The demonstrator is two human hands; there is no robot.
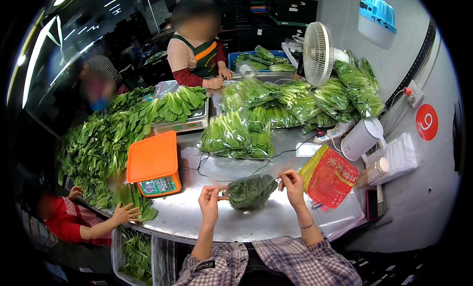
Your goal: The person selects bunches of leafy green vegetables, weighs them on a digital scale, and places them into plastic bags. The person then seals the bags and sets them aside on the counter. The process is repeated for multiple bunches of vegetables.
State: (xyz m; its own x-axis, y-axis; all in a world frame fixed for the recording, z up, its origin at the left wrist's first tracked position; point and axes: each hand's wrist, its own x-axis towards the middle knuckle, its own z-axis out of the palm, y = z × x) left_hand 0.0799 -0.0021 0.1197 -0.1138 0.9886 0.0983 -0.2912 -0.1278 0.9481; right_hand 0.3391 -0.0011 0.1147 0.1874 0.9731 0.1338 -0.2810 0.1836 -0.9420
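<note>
A clear plastic bag of dark leafy greens [251, 192] lies on its side at the near middle of the metal table [231, 167]. My left hand [212, 199] pinches the bag's left end. At its right end, my right hand [291, 185] grips the clear plastic between thumb and fingers. A red and yellow printed bag [331, 176] lies just right of my right hand. Left of my left hand stands an orange-topped weighing scale [153, 158] with nothing on its pan.
Packed bags of greens [236, 130] are piled at the far middle and right, by a fan [318, 54] and a white kettle [362, 140]. Loose greens [98, 143] cover the left side. Co-workers stand at the far side and left. A crate [133, 256] of greens sits below the near left edge.
</note>
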